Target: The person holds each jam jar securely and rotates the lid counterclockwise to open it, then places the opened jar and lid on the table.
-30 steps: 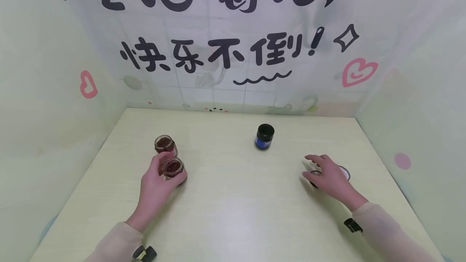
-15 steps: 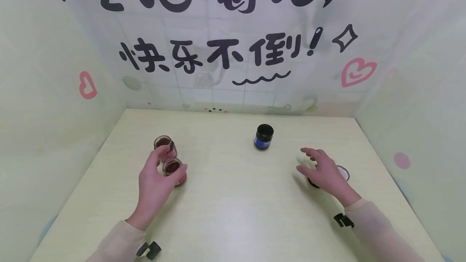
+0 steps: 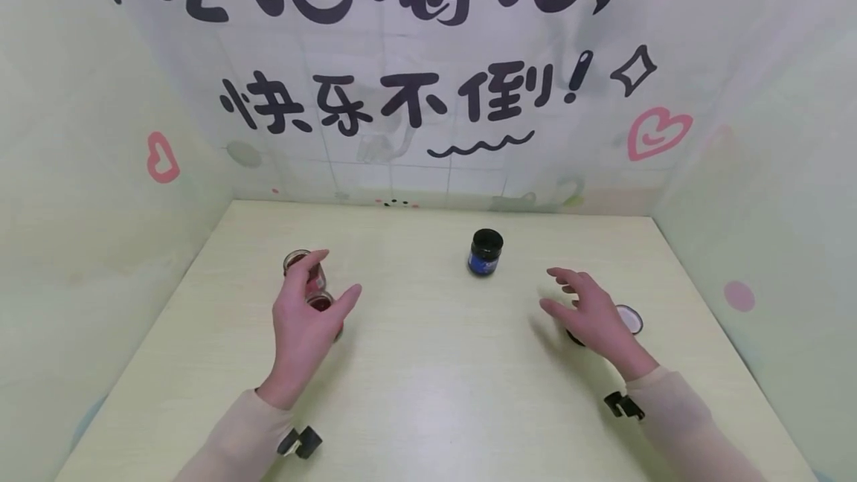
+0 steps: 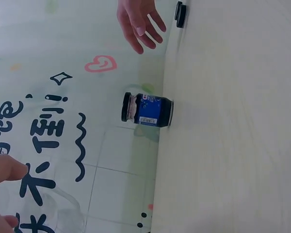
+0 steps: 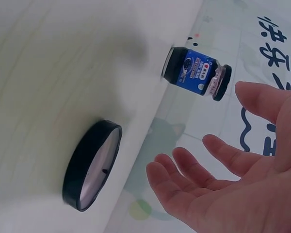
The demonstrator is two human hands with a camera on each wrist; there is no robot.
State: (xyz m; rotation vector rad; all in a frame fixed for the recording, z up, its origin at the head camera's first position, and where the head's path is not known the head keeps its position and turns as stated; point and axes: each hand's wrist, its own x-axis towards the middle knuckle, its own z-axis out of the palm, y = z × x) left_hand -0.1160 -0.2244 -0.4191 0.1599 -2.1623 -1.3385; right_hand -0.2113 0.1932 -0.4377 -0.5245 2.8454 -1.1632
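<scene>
Two open glass jars of dark red contents stand at the left, a rear jar (image 3: 316,281) and a front jar (image 3: 321,302), both partly covered by my left hand (image 3: 304,329). That hand hovers over them with thumb and fingers spread, holding nothing. My right hand (image 3: 592,318) is raised off the table at the right, its fingers loosely bent and nothing between them. Beneath it a dark lid (image 3: 574,338) peeks out, and beside it a lid (image 3: 630,318) lies with its pale inside up. The right wrist view shows one black-rimmed lid (image 5: 92,165) near the hand.
A dark jar (image 3: 485,253) with a blue label and black lid stands upright toward the back, between the hands. The pale table (image 3: 428,393) is bounded by a printed back wall (image 3: 402,177) and side walls.
My left hand has let go of the front red jar, spread its fingers and moved slightly right. My right hand has drifted a little left and up, away from the lids.
</scene>
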